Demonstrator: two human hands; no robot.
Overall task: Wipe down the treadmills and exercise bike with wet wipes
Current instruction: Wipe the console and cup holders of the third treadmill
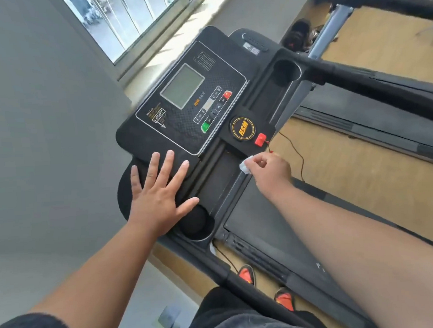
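A black treadmill console (183, 120) with a grey screen and coloured buttons fills the middle of the head view, tilted. My left hand (159, 194) lies flat with spread fingers on the console's lower left corner, beside a round cup holder (196, 224). My right hand (268, 171) pinches a small white wet wipe (245, 165) and holds it against the console's front edge, just below the red safety key (260, 139). The treadmill belt (261, 224) lies under my right forearm.
A black handrail (371, 80) runs out to the right past a second cup holder (287, 71). A thin red cord (295, 147) hangs from the safety key. A second treadmill deck (383, 120) lies to the right. Grey wall and a window (127, 20) stand at the left.
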